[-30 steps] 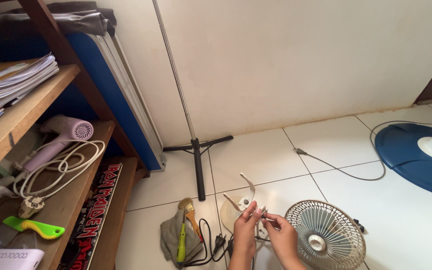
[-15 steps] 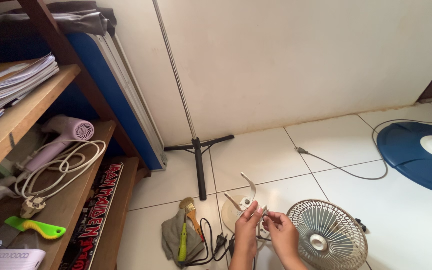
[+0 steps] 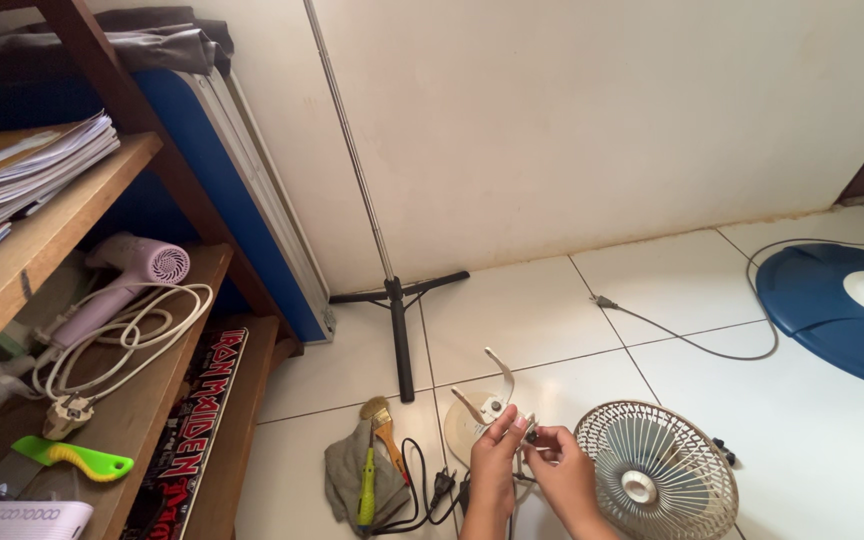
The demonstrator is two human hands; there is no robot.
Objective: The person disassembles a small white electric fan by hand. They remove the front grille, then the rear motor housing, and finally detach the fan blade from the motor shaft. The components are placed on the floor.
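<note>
**Plainly, a tiny part held over a cluttered floor**

Low in the frame, the left hand (image 3: 493,452) and the right hand (image 3: 560,470) meet fingertip to fingertip, both pinched on a small white part (image 3: 525,432) held in the air just above the cream fan base (image 3: 468,424). The piece looks too small to make out clearly. A slip of either pinch would likely drop it among the black cord (image 3: 420,484), grey rag (image 3: 345,476) and green screwdriver (image 3: 365,482) just to the left, where it could be hard to find. The round fan grille (image 3: 656,472) lies touching-close on the right; a knock from the right wrist could shift it. Further off stand a tripod stand (image 3: 395,305) and a blue fan base (image 3: 832,315).
</note>
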